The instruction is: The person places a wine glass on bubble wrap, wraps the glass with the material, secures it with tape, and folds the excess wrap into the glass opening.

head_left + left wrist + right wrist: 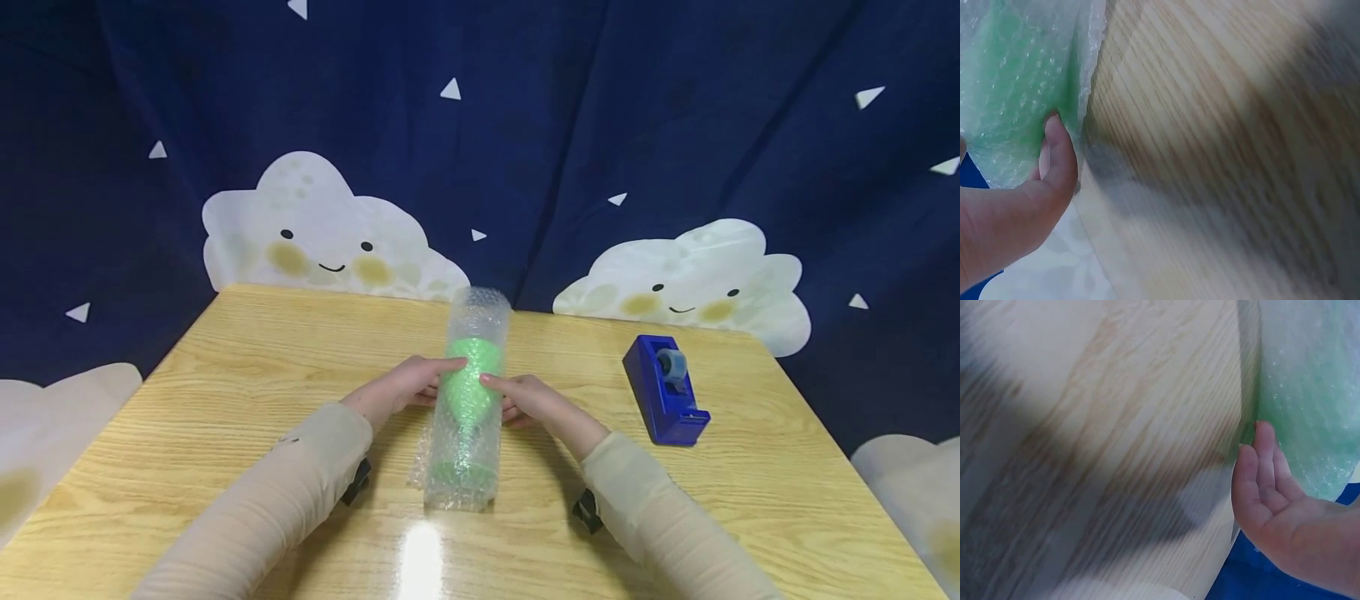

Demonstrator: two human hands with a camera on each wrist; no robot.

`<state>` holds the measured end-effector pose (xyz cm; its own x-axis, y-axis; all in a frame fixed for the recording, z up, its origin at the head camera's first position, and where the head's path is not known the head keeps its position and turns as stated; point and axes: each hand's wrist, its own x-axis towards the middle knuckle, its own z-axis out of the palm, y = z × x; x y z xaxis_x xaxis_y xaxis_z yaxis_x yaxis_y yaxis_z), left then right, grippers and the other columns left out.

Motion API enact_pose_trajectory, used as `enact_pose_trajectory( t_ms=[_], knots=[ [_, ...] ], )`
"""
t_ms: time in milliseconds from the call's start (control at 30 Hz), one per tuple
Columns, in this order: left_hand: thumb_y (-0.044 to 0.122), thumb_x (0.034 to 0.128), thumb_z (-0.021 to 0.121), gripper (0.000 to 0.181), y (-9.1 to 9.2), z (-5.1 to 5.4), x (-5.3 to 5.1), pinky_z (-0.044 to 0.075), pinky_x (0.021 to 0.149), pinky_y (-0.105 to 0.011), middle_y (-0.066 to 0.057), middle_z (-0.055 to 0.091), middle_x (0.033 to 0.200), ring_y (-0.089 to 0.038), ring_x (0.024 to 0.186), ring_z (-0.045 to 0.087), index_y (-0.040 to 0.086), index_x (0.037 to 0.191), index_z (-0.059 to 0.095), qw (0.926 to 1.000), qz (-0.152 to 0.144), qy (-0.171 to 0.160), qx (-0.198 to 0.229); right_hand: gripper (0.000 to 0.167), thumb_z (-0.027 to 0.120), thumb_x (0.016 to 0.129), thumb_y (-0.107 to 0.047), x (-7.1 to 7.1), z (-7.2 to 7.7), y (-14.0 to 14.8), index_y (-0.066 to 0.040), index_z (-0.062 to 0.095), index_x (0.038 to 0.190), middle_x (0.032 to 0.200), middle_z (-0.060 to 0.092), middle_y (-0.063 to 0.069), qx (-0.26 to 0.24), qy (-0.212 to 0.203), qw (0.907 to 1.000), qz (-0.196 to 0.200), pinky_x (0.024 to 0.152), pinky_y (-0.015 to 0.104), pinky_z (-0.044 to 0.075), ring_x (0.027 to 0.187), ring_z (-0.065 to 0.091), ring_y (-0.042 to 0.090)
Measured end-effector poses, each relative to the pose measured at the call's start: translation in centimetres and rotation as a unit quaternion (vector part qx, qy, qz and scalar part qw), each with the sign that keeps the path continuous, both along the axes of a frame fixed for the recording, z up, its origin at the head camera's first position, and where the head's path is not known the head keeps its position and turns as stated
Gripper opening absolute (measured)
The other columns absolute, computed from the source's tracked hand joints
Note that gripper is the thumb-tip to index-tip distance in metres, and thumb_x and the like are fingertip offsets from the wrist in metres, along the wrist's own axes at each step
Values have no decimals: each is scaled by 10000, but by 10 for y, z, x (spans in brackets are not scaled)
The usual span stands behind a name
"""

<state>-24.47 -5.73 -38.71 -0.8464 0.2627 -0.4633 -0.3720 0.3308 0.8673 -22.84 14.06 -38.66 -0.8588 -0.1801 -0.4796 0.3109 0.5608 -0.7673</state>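
A green object rolled in clear bubble wrap (pixel 463 446) lies lengthwise on the table, forming a tube. Through the film the green part looks broad in its upper half and narrower below; its exact kind is blurred by the wrap. From the left side my left hand (pixel 408 381) holds the roll, thumb on top and fingers low against its side. My right hand (pixel 536 398) grips it from the opposite side the same way. In the right wrist view, curved fingers (pixel 1265 440) touch the lower side of the wrap.
To the right on the wooden table (pixel 300 350) stands a blue tape dispenser (pixel 660 400) with a roll of clear tape (pixel 672 367). Behind the table hangs a dark blue curtain (pixel 525 125) printed with clouds and triangles. A loose flap of wrap sticks out at the roll's lower left.
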Motion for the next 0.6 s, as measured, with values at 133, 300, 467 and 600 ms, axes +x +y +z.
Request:
enact_pose_trajectory(
  t_ms=[133,300,467,600],
  knots=[
    [416,914,534,583,-2,0,-1,506,912,-329,-189,637,1168,-167,933,641,-49,1265,505,9999,-82,9,72,639,513,899,-507,0,0,1,46,560,1216,963,703,125,-1,18,10000,54,798,351,541,810,655,147],
    [386,942,497,523,-3,-2,-3,514,896,-335,-178,661,1127,-110,813,649,-35,1253,513,9993,-291,-21,252,646,509,904,-496,0,-1,2,61,546,1228,963,703,138,15,47,10000,86,783,356,544,796,656,148],
    [355,967,458,516,-4,-1,-4,525,873,-328,-215,612,1180,-130,826,630,-31,1309,445,9986,-323,-223,364,661,512,905,-491,-2,-4,2,54,513,1279,959,709,141,-29,-16,10000,54,766,337,551,771,662,125],
    [413,945,452,617,-3,3,-4,503,923,-362,-246,555,1265,-245,1002,625,-31,1369,390,9993,-360,-72,-71,662,514,903,-492,-2,-3,1,48,510,1287,952,712,136,6,-19,10000,64,756,334,553,770,666,123]
  ],
)
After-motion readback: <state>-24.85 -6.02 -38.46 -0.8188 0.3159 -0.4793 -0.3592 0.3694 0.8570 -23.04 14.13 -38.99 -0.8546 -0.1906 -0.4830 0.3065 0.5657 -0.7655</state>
